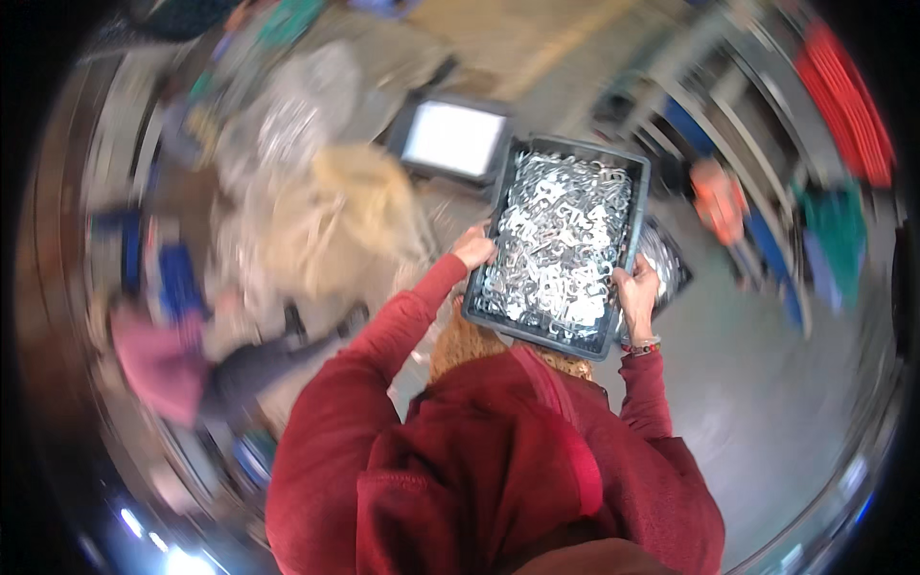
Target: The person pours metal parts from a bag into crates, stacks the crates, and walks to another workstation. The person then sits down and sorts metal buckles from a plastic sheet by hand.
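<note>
– Black plastic tray (539, 339), oblong: it is occupying the 2 o'clock side of mid-view, its far end leaning toward 1 o'clock. What is it carrying?

– Small silvery metal pieces (565, 240). They are lying loose in a jumble, nearly wall to wall; many are showing hooked or looped outlines.

– Hands? Taking the tray as the dial.

– Left hand (474, 247) is gripping the rim at 9 o'clock, fingers closing on the long side. Right hand (639, 290) is holding at 4 o'clock, thumb pressing over the edge; its other fingers are mostly hiding, so their exact spread I cannot tell. A beaded bracelet (640, 346) is circling the right wrist.

– Surroundings?

– At 10 to 11 o'clock a dark-framed panel (455, 139) is glowing white, near the tray's far left corner; whether they are touching I cannot tell. Pale, crumpled plastic sheeting (287, 220) is spreading at 9 o'clock.

– Farther out?

– Co-worker in a pink top (158, 369) is appearing at 8 o'clock, well apart and blurring. Red stacked shapes (843, 101) are standing at 2 o'clock; green cloth-like material (834, 230) is hanging at 3.
</note>
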A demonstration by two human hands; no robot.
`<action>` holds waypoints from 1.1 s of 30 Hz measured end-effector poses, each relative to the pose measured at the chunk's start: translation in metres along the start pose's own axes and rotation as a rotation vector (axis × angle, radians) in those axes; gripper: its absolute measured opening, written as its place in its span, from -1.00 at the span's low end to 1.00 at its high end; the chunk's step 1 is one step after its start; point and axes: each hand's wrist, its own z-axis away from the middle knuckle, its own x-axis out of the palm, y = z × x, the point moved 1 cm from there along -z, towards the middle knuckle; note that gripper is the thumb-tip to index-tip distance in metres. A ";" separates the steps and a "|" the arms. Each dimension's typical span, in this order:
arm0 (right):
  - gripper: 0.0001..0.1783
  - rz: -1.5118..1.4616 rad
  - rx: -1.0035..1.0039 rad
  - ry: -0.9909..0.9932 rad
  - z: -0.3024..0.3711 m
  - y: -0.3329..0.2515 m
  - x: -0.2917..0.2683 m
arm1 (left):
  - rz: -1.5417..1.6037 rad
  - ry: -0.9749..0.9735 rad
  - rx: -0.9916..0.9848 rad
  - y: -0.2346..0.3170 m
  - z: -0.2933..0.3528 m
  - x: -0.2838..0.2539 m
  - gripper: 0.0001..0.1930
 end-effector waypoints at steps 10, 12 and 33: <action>-0.83 0.078 -0.366 -0.453 -0.055 -0.007 0.026 | 0.654 0.602 -0.160 -0.043 0.083 0.091 -0.36; -0.81 0.057 -0.368 -0.524 -0.060 0.001 0.030 | 0.834 0.611 -0.214 -0.037 0.087 0.109 -0.37; -0.79 0.215 -0.543 -0.378 -0.045 0.038 -0.006 | 1.261 0.449 0.061 -0.044 0.071 0.148 -0.27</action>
